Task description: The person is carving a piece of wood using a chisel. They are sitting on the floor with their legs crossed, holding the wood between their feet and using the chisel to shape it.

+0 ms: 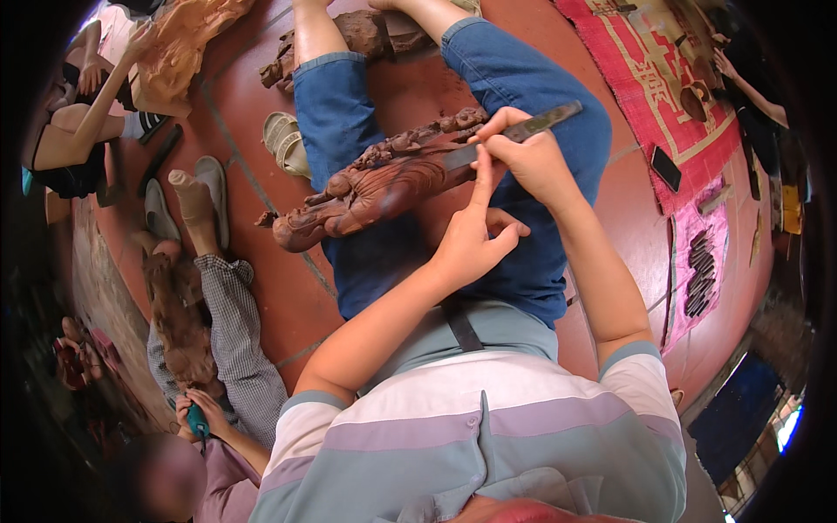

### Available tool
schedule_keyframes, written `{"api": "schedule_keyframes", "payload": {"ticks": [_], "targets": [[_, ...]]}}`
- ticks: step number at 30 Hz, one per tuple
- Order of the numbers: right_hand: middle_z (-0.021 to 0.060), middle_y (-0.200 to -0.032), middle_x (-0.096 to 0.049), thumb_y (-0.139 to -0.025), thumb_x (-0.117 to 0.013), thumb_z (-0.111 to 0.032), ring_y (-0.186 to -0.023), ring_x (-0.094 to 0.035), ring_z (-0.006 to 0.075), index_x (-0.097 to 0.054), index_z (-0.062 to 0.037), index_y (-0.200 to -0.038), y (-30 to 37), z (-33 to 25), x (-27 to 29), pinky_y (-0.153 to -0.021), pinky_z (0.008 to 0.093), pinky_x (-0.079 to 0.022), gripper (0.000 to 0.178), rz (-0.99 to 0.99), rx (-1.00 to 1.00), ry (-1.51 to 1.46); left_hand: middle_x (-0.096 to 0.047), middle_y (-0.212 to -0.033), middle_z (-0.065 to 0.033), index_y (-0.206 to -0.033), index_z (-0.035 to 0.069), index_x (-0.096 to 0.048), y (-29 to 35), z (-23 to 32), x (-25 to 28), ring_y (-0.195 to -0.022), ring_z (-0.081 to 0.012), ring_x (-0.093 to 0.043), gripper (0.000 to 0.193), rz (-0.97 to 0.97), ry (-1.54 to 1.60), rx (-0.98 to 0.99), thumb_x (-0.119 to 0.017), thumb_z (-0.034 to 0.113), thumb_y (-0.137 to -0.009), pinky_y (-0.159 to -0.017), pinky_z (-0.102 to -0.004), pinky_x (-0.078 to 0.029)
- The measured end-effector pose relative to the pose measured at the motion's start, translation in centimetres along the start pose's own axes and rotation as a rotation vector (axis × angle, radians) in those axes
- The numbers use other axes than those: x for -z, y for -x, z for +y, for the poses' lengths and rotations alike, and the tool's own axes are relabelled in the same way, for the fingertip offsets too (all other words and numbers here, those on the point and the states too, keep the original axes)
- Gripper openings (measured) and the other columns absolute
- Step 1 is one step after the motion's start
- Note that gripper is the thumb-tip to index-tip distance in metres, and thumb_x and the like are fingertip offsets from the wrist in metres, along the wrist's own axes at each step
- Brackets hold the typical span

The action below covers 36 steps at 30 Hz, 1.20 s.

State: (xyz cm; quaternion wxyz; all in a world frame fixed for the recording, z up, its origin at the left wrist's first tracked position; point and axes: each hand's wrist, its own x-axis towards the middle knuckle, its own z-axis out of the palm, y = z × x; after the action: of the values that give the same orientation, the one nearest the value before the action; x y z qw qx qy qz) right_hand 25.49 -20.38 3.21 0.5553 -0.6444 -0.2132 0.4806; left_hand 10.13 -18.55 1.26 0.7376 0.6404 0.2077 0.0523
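A reddish-brown carved wooden figure [375, 193] lies slantwise across my lap, its rounded head end to the left. My right hand [527, 157] is closed around a flat metal chisel [547, 122]. One end sticks out past the hand to the upper right, and the grey blade reaches down to the right end of the carving. My left hand [471, 240] is just below, index finger stretched up to the chisel beside the right fingertips. Its thumb stands apart, and I see nothing gripped in it. The exact contact of blade and wood is partly hidden by the fingers.
Another piece of carved wood [375, 35] lies beyond my knees. A sandal [286, 144] rests left of my leg. At right are a red mat [636, 96], a phone [665, 168] and several dark tools [700, 275] on pink cloth. A person at lower left holds a teal power tool [198, 420].
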Motion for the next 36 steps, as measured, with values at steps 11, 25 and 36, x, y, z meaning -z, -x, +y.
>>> {"api": "schedule_keyframes", "payload": {"ticks": [11,25,36], "targets": [[0.0041,-0.074,-0.064,-0.077,-0.056,-0.003,-0.065,-0.059,0.0098,-0.063,-0.0011,-0.082,-0.1,0.1,0.8,-0.061,0.0251,-0.048,0.009,0.085,0.080,0.178,-0.068,-0.103,-0.0175,-0.145,0.013,0.029,-1.0,-0.2,0.4,-0.084,-0.0186,-0.068,0.100,-0.095,0.017,-0.013,-0.052,0.001,-0.088,-0.074,-0.0289,-0.055],[0.0044,-0.087,-0.066,-0.091,-0.059,-0.004,-0.076,-0.062,0.0083,-0.059,-0.0024,-0.088,5.0,2.6,-2.4,-0.068,0.0218,-0.050,0.003,0.145,0.156,-0.093,-0.070,-0.096,-0.0126,-0.150,0.013,0.017,1.9,-3.0,-1.8,-0.069,-0.0119,-0.063,0.099,0.154,-0.011,-0.086,-0.055,0.002,-0.084,-0.062,-0.0224,-0.049],[-0.0002,-0.082,-0.061,-0.091,-0.062,-0.009,-0.074,-0.060,0.0081,-0.062,-0.0043,-0.089,5.4,2.9,-1.0,-0.066,0.0229,-0.049,0.005,0.103,0.160,-0.011,-0.070,-0.081,-0.0102,-0.150,0.007,0.012,1.9,-3.7,-1.6,-0.064,-0.0194,-0.066,0.094,0.112,-0.129,-0.107,-0.056,0.004,-0.085,-0.066,-0.0279,-0.053]]}}
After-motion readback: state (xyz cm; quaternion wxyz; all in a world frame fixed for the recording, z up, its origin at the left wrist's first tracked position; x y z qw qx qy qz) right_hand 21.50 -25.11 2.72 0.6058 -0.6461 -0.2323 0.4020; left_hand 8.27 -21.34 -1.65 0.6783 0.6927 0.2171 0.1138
